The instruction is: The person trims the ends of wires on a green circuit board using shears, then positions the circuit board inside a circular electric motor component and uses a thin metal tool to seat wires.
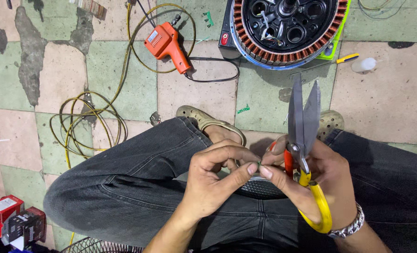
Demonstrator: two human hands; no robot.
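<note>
My left hand (213,180) and my right hand (321,180) meet over my lap, fingertips pinching a tiny dark piece (259,163) between them. My right hand also grips metal snips (304,140) with yellow and red handles, blades pointing up and slightly apart. A ribbed round metal part (260,187) lies on my lap under the hands, mostly hidden. I sit in dark jeans with sandals on a tiled floor.
A large motor stator with copper windings (288,28) lies on the floor ahead. An orange soldering gun (167,44) with black cord sits to its left, beside coiled yellow wire (89,124). A yellow-handled screwdriver (342,60), red and black boxes (11,220) lie around.
</note>
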